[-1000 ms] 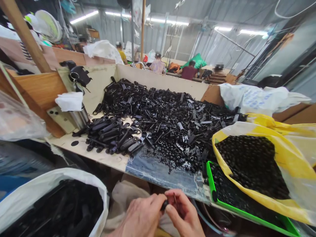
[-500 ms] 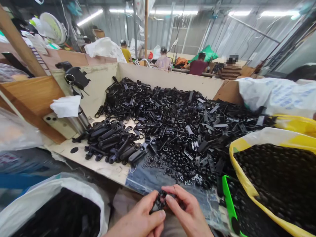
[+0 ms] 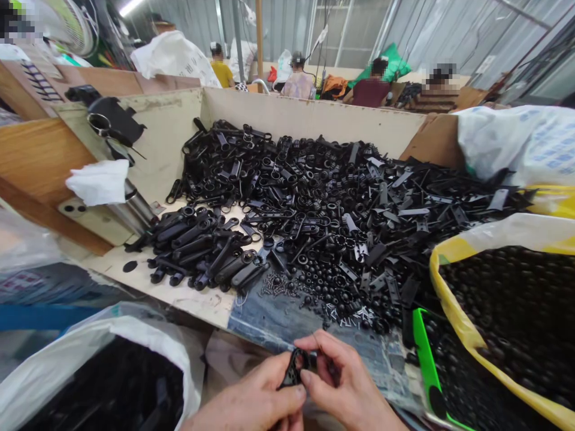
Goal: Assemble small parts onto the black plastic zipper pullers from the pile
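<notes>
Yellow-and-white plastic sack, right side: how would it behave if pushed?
Rim likely floppy: the yellow-and-white plastic sack has a thin-looking, bent edge. Probably heavy overall, since many small round black pieces fill its mouth. Being rounded, any spilled might roll.

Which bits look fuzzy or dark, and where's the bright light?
In the head view, the white bag at lower left looks blurry and very dark inside; in the head view, the black beads look fuzzy too; in the head view, the black part between the hands is too dark to show much detail; in the head view, a lamp glares at top left.
</notes>
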`<state>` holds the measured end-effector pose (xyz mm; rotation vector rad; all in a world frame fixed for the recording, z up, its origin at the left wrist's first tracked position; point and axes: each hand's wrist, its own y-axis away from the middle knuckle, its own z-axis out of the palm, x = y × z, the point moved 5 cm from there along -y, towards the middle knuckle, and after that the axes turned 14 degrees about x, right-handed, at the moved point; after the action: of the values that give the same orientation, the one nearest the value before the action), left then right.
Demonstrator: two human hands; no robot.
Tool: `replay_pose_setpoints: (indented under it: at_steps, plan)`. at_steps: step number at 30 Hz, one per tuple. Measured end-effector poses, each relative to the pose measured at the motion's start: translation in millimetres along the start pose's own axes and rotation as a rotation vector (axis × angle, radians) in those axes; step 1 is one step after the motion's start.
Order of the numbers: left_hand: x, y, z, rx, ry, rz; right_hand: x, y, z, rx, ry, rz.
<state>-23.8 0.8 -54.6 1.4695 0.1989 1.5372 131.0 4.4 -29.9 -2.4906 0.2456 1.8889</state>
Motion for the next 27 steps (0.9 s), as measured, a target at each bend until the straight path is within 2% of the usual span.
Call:
replay_pose_setpoints:
  at_steps: [6, 14, 20, 27]
  plan:
    - [7, 6, 10.0, -0.041, 0.147, -0.071, 1, 2, 2, -0.06, -0.026, 0.048]
    - [6, 7, 14.2, -0.113, 0.224, -0.058, 10, 12, 4, -0.031, -0.019, 0.057]
    - [-7, -1, 8.8, -0.109, 0.185, -0.073, 19, 18, 3, -0.024, -0.066, 0.114]
    - [-23, -5, -0.8, -0.105, 0.161, -0.082, 39, 22, 3, 0.012, -0.085, 0.089]
